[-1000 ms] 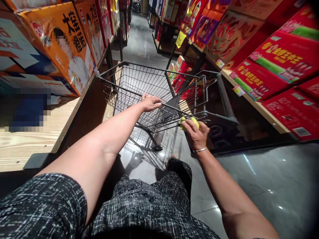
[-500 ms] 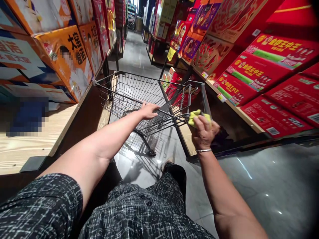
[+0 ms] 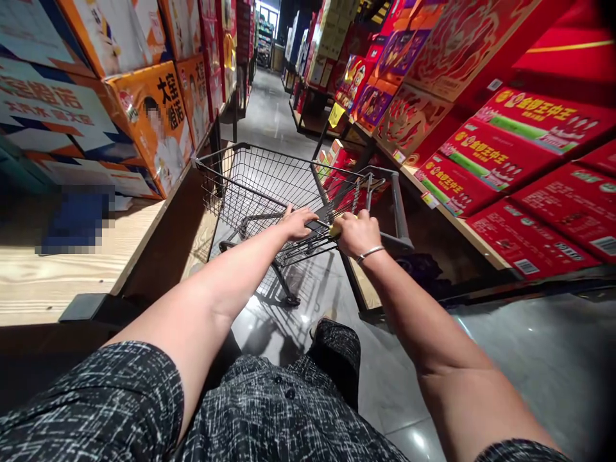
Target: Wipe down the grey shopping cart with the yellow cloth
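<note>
A black wire shopping cart stands at an angle in front of me, its handle bar on the right. My left hand grips the near top rail of the basket, fingers curled over it. Just right of it, my right hand is closed around a yellow cloth pressed against the same rail. Most of the cloth is hidden under the fingers. A bracelet circles my right wrist.
Orange and white cartons are stacked on a wooden shelf at left. Red boxes fill the right shelf, whose dark edge runs close to the cart. A grey tiled aisle leads away between the shelves.
My right hand has moved left with the yellow cloth, from beside the handle bar to the rail near my left hand. My left hand stays on the rail. The view has shifted slightly.
</note>
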### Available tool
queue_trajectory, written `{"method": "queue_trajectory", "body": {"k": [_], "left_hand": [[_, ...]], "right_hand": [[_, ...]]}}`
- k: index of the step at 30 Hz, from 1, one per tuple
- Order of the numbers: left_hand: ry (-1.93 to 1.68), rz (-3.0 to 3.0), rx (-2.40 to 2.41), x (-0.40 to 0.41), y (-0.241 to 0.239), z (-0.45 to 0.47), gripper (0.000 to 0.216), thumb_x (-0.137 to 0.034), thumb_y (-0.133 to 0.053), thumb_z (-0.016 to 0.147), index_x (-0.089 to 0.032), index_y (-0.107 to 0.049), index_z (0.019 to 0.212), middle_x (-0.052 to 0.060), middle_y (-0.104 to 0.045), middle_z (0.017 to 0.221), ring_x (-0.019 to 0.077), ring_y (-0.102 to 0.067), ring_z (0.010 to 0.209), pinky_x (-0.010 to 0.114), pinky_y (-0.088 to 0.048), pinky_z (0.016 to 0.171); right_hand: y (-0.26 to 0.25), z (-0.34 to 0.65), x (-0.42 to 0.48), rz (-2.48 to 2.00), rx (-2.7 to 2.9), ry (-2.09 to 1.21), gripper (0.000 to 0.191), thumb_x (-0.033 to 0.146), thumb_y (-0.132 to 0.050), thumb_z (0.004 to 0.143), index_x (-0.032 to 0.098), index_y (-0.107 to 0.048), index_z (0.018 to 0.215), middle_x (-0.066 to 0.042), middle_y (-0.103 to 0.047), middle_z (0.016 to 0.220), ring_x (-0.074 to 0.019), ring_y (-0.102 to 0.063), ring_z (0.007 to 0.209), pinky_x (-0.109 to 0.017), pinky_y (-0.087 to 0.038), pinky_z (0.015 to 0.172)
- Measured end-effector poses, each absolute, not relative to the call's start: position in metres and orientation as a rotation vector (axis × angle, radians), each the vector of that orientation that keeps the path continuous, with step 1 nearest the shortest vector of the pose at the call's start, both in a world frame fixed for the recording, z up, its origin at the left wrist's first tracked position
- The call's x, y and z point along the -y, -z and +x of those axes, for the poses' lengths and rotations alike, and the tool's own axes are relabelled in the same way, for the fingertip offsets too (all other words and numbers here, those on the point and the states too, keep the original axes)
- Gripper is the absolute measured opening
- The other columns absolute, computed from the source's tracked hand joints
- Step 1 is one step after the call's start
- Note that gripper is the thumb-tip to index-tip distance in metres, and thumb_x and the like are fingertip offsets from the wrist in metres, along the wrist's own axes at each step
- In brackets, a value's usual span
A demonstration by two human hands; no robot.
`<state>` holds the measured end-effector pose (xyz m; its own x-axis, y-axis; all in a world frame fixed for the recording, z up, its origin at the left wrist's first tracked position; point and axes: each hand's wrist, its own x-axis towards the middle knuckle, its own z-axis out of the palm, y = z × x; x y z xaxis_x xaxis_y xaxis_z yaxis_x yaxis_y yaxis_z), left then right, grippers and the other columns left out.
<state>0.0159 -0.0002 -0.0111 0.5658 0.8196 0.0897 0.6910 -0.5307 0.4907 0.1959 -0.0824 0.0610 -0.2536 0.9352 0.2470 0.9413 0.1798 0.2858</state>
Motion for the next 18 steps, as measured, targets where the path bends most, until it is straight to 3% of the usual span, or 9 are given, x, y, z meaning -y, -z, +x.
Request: {"method": "queue_trajectory", "body": {"k": [3, 6, 9, 11, 14, 18], "left_hand": [[-0.434, 2.385, -1.21, 0.001, 0.01, 0.011, 0.051, -0.024, -0.06, 0.086, -0.03, -0.058, 0.137, 0.003, -0.051, 0.154, 0.0218, -0.027, 0.154, 0.058, 0.003, 0.127], [-0.43, 2.375, -1.192, 0.004, 0.006, 0.004, 0.05, -0.025, -0.059, 0.088, -0.028, -0.058, 0.137, 0.005, -0.05, 0.155, 0.0221, -0.026, 0.155, 0.059, 0.004, 0.126], [-0.386, 2.384, -1.205, 0.009, 0.002, 0.002, 0.047, -0.03, -0.058, 0.091, -0.025, -0.057, 0.138, 0.007, -0.047, 0.157, 0.0223, -0.024, 0.156, 0.059, 0.004, 0.126], [-0.366, 2.401, -1.261, 0.016, 0.001, 0.005, 0.046, -0.037, -0.054, 0.095, -0.023, -0.057, 0.139, 0.01, -0.046, 0.158, 0.023, -0.024, 0.156, 0.06, 0.003, 0.126], [-0.36, 2.437, -1.385, 0.03, 0.004, 0.014, 0.055, -0.047, -0.046, 0.099, -0.017, -0.051, 0.145, 0.014, -0.039, 0.162, 0.0269, -0.017, 0.158, 0.063, 0.002, 0.125], [-0.333, 2.427, -1.463, 0.041, 0.014, 0.016, 0.078, -0.06, -0.036, 0.099, -0.011, -0.031, 0.159, 0.012, -0.015, 0.171, 0.0292, 0.005, 0.159, 0.06, -0.002, 0.127]], "right_hand": [[-0.093, 0.235, 0.084, -1.978, 2.372, 0.579, 0.022, 0.02, -0.061, 0.079, 0.025, -0.077, 0.093, -0.01, -0.07, 0.095, -0.0233, -0.052, 0.089, -0.035, -0.037, 0.072], [-0.117, 0.278, 0.087, -2.072, 2.356, 0.194, 0.028, 0.022, -0.066, 0.07, 0.026, -0.078, 0.095, -0.004, -0.072, 0.086, -0.0164, -0.055, 0.072, -0.029, -0.039, 0.064], [-0.129, 0.301, 0.099, -2.095, 2.265, -0.23, 0.031, 0.023, -0.063, 0.07, 0.025, -0.076, 0.098, 0.001, -0.071, 0.075, -0.0129, -0.057, 0.062, -0.025, -0.04, 0.059], [-0.131, 0.302, 0.11, -2.089, 2.183, -0.345, 0.031, 0.024, -0.061, 0.071, 0.023, -0.074, 0.099, 0.002, -0.071, 0.073, -0.0128, -0.059, 0.061, -0.023, -0.041, 0.058], [-0.129, 0.289, 0.126, -2.179, 2.079, -0.256, 0.031, 0.026, -0.059, 0.071, 0.023, -0.073, 0.099, 0.002, -0.072, 0.076, -0.0144, -0.062, 0.065, -0.022, -0.039, 0.057], [-0.129, 0.265, 0.143, -2.259, 2.075, -0.042, 0.029, 0.028, -0.059, 0.071, 0.025, -0.071, 0.097, 0.0, -0.072, 0.08, -0.0173, -0.063, 0.071, -0.023, -0.038, 0.058]]}}
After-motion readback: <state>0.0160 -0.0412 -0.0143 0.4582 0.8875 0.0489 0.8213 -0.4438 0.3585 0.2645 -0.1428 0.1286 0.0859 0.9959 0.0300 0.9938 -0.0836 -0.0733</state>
